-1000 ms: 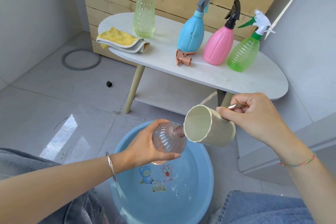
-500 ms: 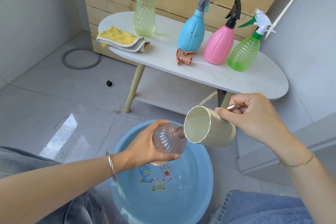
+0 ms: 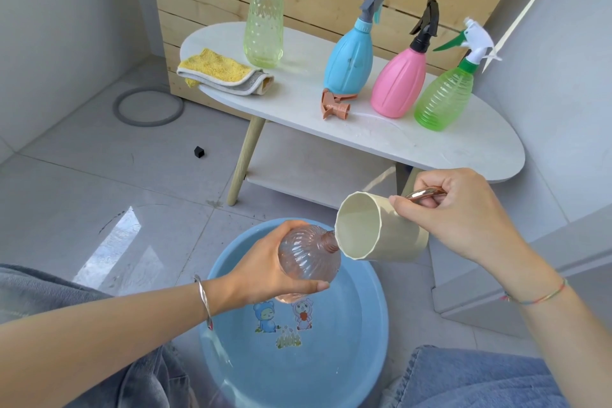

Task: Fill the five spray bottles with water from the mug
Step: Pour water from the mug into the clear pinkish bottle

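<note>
While the left hand [image 3: 265, 268] wraps its curled fingers and thumb round the belly of the clear pink bottle [image 3: 308, 255], holding it tilted above the blue basin [image 3: 381, 308] on the floor, the bottle's open threaded neck points up and right at the cream mug [image 3: 381, 228]. The mug is tipped almost onto its side, with its lower lip at the neck; whether the two touch I cannot tell. The right hand [image 3: 457, 212] curls its fingers round the metal handle, thumb pressed on the mug's wall.

No stream shows and the mug looks nearly drained, so I judge this pour is close to ending. To do it well, set the neck under the lowest point of the lip, tip slowly so the narrow mouth takes the flow, stay over the basin, and right the bottle before moving it.

On the table [image 3: 463, 149], the loose spray head [image 3: 334, 106] lies near the front edge, ready to screw back on; four capped bottles stand behind it.
</note>
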### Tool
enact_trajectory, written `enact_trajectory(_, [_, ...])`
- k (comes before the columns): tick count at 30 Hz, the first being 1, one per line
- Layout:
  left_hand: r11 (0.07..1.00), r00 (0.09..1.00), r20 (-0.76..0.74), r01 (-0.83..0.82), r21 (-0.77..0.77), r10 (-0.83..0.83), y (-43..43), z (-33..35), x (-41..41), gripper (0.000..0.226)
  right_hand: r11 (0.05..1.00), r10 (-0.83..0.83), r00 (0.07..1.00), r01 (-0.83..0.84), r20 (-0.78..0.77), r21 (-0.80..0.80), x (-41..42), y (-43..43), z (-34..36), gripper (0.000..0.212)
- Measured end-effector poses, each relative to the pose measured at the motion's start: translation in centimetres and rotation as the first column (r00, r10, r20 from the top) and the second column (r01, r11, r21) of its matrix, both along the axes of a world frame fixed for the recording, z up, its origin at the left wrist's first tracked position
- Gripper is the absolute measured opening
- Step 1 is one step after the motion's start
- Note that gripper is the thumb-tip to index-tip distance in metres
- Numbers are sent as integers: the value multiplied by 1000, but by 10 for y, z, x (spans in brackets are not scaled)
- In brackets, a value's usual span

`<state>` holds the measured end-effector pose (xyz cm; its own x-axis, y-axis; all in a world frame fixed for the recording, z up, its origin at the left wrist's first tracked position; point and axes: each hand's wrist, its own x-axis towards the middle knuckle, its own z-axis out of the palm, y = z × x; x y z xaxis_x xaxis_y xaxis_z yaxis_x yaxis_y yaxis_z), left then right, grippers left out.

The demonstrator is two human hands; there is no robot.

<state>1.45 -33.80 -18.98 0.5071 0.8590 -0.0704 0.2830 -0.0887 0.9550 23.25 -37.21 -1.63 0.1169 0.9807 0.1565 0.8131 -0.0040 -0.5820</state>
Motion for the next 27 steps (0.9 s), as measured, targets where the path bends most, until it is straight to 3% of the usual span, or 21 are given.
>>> enact_trajectory(21, [999,1000,-13,-25,-20,25,1,-1,1,81,981,105,992,-115,74,159,2,2,-9,44])
enact_trajectory(27, [999,1000,-2,-28,-45,28,1,0,0,80,950,168,973,-203,158,238,3,3,-12,45])
